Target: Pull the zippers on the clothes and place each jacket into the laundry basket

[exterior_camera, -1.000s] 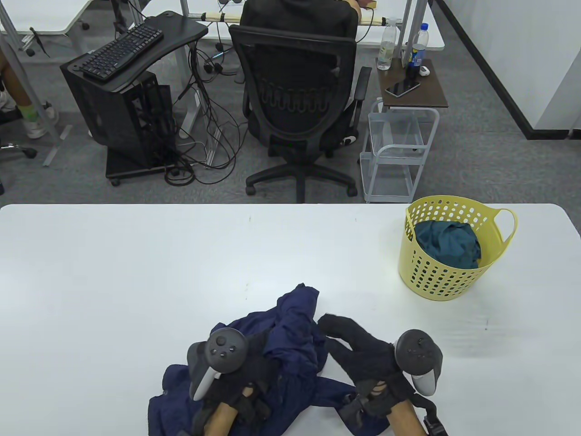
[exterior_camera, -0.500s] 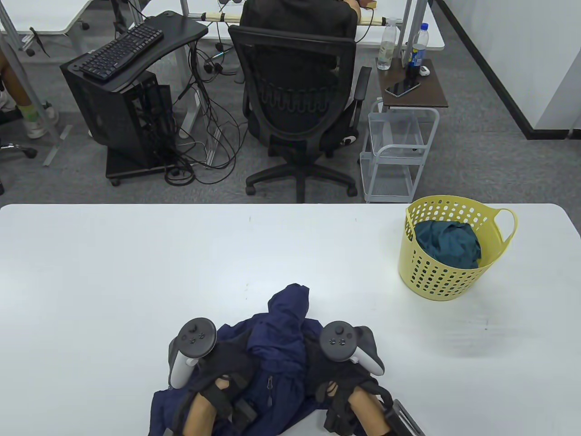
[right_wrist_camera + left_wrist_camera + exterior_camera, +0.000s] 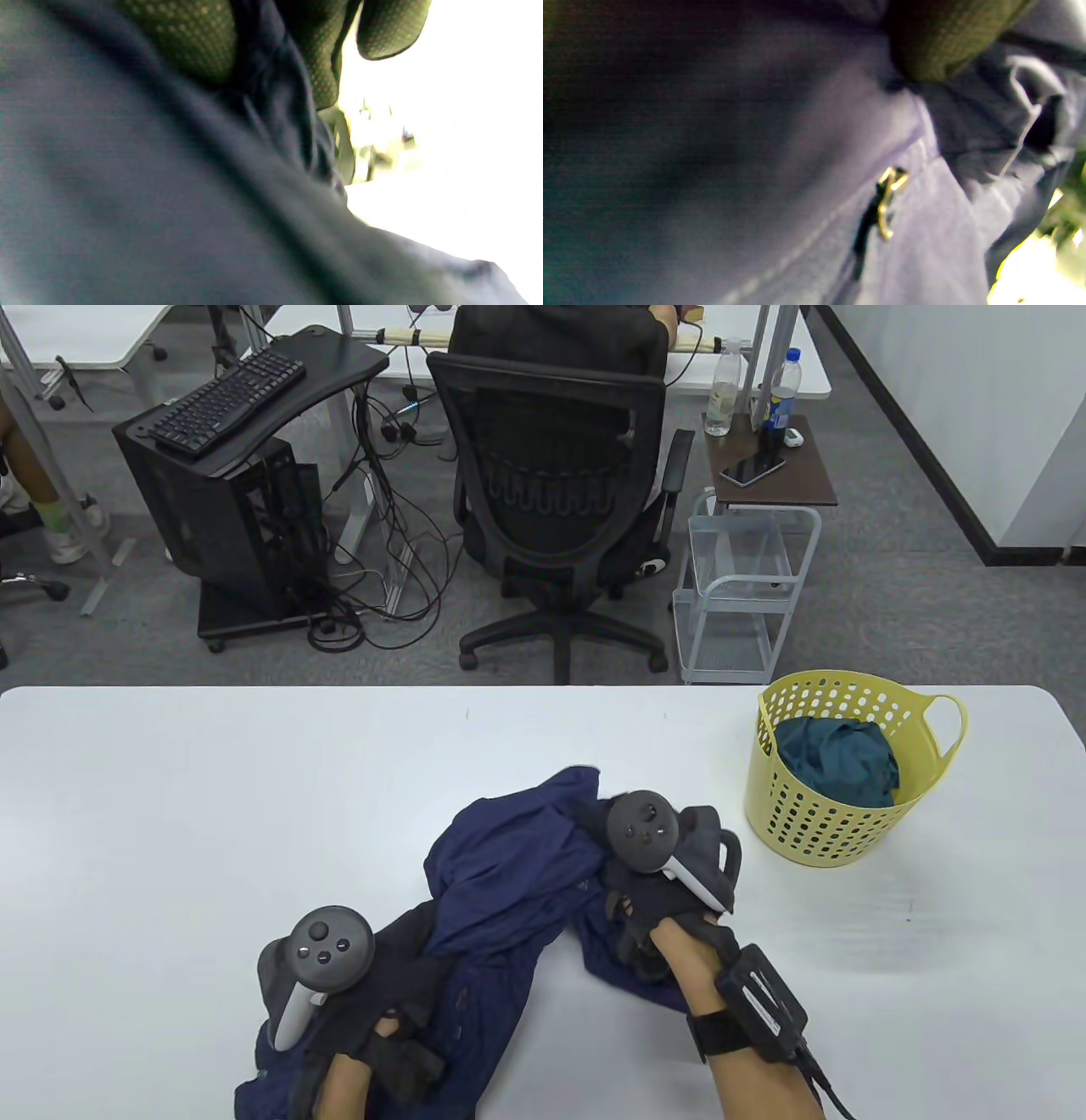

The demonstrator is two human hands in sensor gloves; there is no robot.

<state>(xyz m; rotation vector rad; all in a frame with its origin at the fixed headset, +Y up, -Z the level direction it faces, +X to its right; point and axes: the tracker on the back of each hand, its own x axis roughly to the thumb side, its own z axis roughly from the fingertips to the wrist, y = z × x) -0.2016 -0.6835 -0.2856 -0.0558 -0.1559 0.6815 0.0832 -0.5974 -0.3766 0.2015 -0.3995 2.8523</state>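
Table view: yellow basket (image 3: 836, 824) holds teal garment (image 3: 836, 763).

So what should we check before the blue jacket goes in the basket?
1. Right hand grips the blue jacket: ok, fingers curl round fabric.
2. Left hand holds its end: cannot tell, fingers hidden.
3. Zipper closed: cannot tell; a zipper pull shows, the teeth are blurred.
4. Yellow basket upright: ok.
5. Room in basket: ok probably; a teal garment sits below the rim.
6. Jacket off the table: not ok, it lies there.
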